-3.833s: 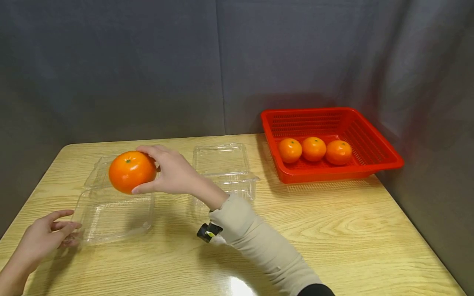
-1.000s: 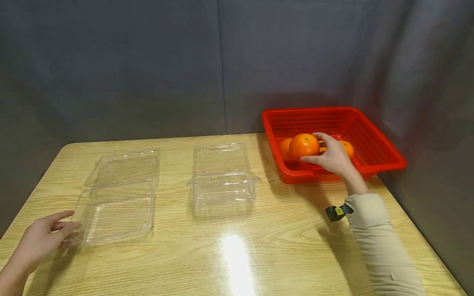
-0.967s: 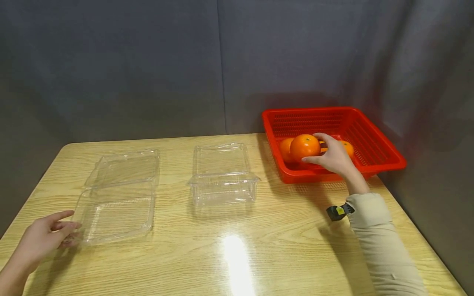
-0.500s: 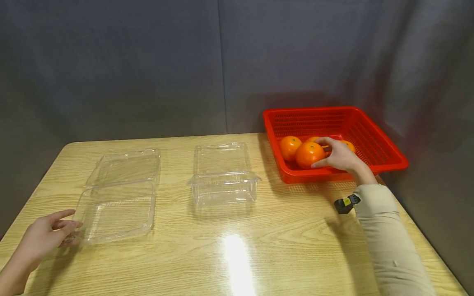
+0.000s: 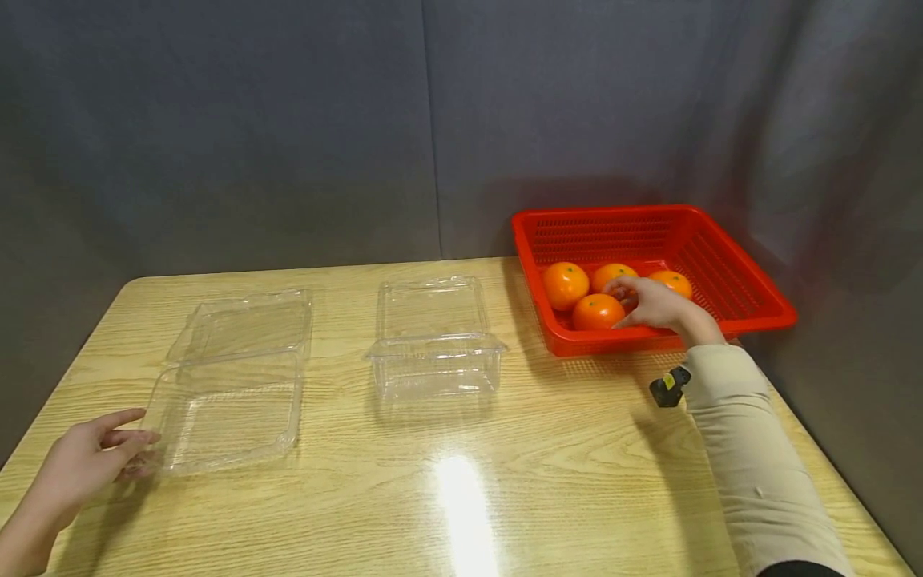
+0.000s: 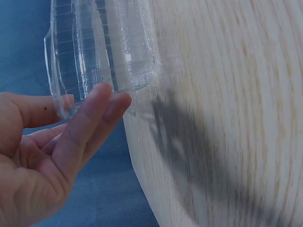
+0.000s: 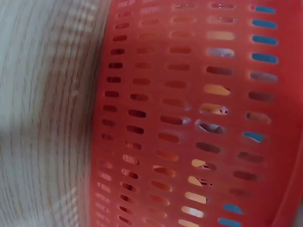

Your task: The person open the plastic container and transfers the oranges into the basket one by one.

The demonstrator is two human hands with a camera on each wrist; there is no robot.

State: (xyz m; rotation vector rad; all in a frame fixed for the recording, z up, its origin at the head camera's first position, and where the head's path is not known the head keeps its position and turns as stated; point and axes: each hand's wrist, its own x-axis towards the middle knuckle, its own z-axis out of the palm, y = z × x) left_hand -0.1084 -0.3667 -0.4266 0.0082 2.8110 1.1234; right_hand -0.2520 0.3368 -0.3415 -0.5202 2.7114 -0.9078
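In the head view, my left hand (image 5: 85, 465) holds the near-left corner of a clear plastic clamshell container (image 5: 231, 461) that lies with its lid folded back. The left wrist view shows the thumb at the rim and fingers (image 6: 87, 120) against the outer wall. At the right, my right hand (image 5: 658, 306) reaches over the front edge of the red basket (image 5: 750, 320). Its fingers are spread beside the front orange (image 5: 597, 312), which rests in the basket. Other oranges (image 5: 566, 285) lie around it. The right wrist view shows mostly the slotted basket wall (image 7: 175, 113), which hides the fingers.
A second clear clamshell container (image 5: 436, 377), deeper and also with its lid back, stands mid-table. The wooden table (image 5: 375, 505) carries everything. A grey curtain (image 5: 288, 136) hangs behind and at the sides.
My right hand has carried an orange from above the left container to the basket, lowered it into the front and loosened its fingers from it. The left hand has stayed in place.
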